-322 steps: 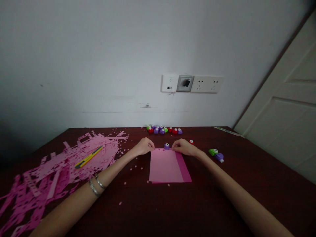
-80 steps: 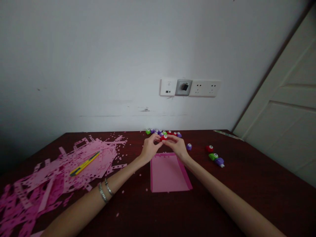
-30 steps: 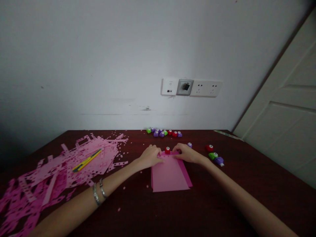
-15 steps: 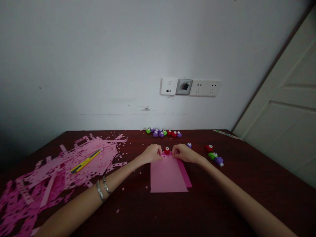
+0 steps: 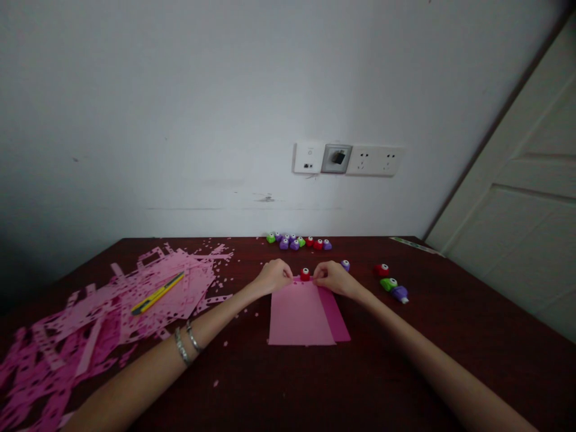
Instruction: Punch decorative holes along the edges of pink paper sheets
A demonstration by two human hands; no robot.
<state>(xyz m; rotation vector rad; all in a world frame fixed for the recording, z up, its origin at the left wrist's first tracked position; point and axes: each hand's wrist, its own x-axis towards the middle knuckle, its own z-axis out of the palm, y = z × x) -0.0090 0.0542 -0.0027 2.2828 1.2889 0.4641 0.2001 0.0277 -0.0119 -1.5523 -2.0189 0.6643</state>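
Observation:
Two sheets of paper lie on the dark table in front of me: a light pink sheet (image 5: 299, 315) overlaps a darker pink sheet (image 5: 337, 321) that shows along the right. A red paper punch (image 5: 305, 275) sits at their far edge, between my hands. My left hand (image 5: 275, 276) pinches the far left corner of the light pink sheet. With its fingers closed, my right hand (image 5: 332, 278) grips the far right part of the sheets beside the punch. Just behind that hand is a purple punch (image 5: 345, 264), partly hidden.
At left lies a heap of pink punched scraps (image 5: 103, 318) with a yellow utility knife (image 5: 157, 293) on top. Several small punches (image 5: 294, 242) line the wall. Red (image 5: 382, 270), green (image 5: 388, 284) and purple punches (image 5: 399, 293) lie at right. A ruler-like strip (image 5: 416, 245) is at the back right.
The light pink sheet has shifted slightly left and away from me, baring more of the darker sheet. My left hand has moved a little left with it; my right hand has barely moved.

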